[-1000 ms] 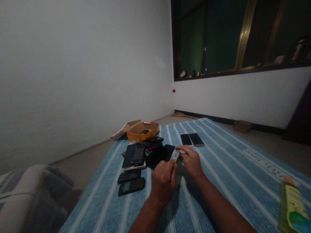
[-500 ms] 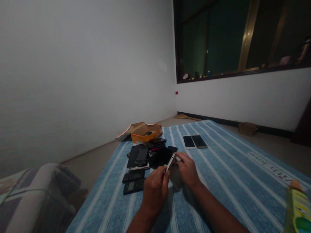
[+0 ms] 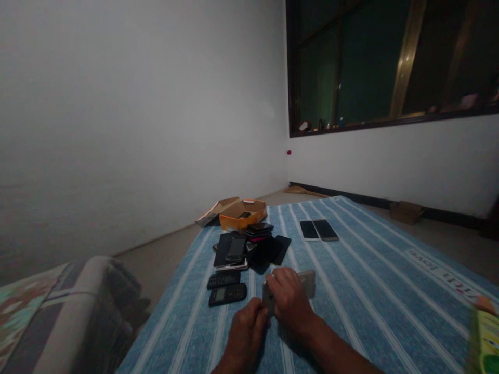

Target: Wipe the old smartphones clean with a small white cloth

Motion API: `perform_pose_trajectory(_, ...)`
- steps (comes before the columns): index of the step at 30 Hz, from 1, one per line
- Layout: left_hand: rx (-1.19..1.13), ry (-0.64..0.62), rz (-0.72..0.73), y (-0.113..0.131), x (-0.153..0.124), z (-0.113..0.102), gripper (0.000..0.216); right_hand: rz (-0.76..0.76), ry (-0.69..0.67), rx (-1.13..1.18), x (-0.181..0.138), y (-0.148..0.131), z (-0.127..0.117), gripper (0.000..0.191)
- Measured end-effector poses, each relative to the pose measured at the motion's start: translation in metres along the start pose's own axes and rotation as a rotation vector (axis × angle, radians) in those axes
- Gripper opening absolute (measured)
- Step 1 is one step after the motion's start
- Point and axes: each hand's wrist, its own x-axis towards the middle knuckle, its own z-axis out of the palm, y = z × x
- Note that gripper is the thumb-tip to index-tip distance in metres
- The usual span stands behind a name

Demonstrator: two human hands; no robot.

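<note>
A grey smartphone [image 3: 309,283] is held low over the striped cloth, its long side running left to right. My right hand [image 3: 290,300] is wrapped over its middle, hiding much of it. At its left end my left hand [image 3: 248,326] is closed, thumb and fingers pinching the edge. Just left of the hands lie two black keypad phones [image 3: 228,294], one behind the other. Beyond them is a heap of dark phones [image 3: 236,249], some stacked on others. Two smartphones, one white-edged [image 3: 309,230] and one gold-edged [image 3: 326,229], lie side by side farther off.
An open orange box [image 3: 242,214] with a phone inside stands behind the heap. The blue striped cloth [image 3: 358,291] covers the surface. A yellow-green package [image 3: 488,337] is at the right edge. Folded bedding [image 3: 78,306] lies at left, and a wall [image 3: 136,114] rises behind.
The smartphone has turned from upright, edge towards me, to lying lengthwise left to right. My right hand has moved over its middle, and both hands are lower. The view has shifted slightly left.
</note>
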Motion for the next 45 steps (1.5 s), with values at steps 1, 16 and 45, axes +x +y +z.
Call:
perform_pose_trajectory(1, 0.049, 0.000, 0.006, -0.002, 0.001, 0.004, 0.022, -0.022, -0.009, -0.015, -0.003, 0.001, 0.000, 0.018)
perform_pose_trajectory(16, 0.405, -0.140, -0.045, -0.009, 0.011, 0.019, 0.019, -0.094, -0.083, -0.045, -0.025, 0.007, -0.002, 0.022)
perform_pose_trajectory(45, 0.157, 0.348, 0.301, -0.010, 0.010, 0.025, 0.024, -0.055, -0.128, -0.060, -0.024, 0.014, -0.024, 0.021)
